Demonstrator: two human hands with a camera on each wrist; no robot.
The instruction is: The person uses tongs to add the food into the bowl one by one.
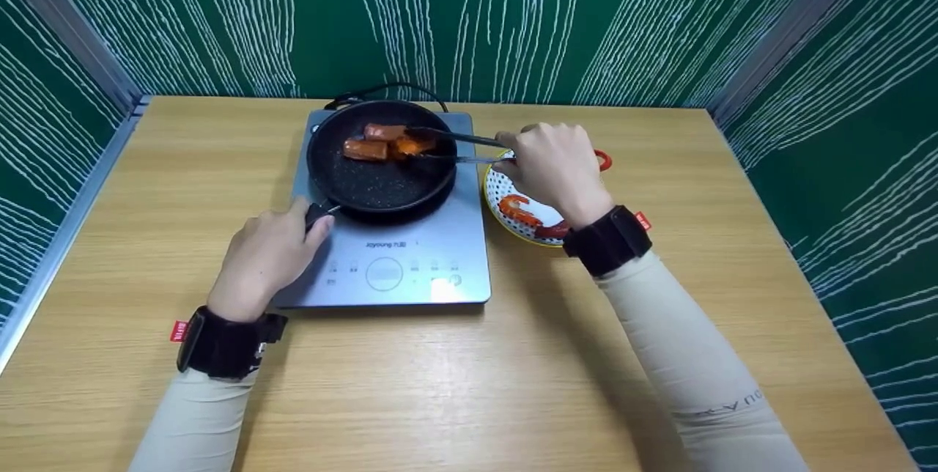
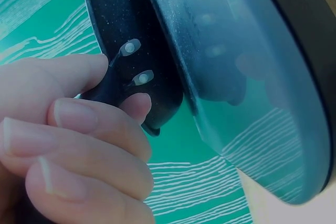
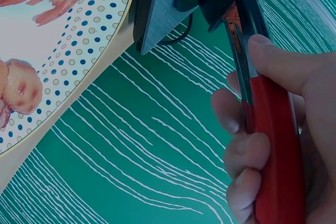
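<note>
A black frying pan (image 1: pixel 377 190) sits on a silver induction cooktop (image 1: pixel 432 237). My left hand (image 1: pixel 267 256) grips the pan's handle (image 1: pixel 316 217), with the fingers curled round it in the left wrist view. My right hand (image 1: pixel 553 168) holds red-handled tongs (image 3: pixel 275 150), whose tips reach over the pan. Two sausage pieces (image 1: pixel 365 150) lie in the pan, and an orange piece of food (image 1: pixel 410 145) is at the tongs' tips, partly hidden by them. Under my right hand stands a dotted colander (image 1: pixel 494 186) with a shrimp (image 1: pixel 519 209) and other food inside.
The wooden table (image 1: pixel 469 384) carries the cooktop and the colander. A black cable (image 1: pixel 399 85) runs behind the cooktop. Green panels with white streaks (image 1: pixel 469 25) enclose the back and sides. The colander's red handle (image 1: pixel 604 160) sticks out at its right.
</note>
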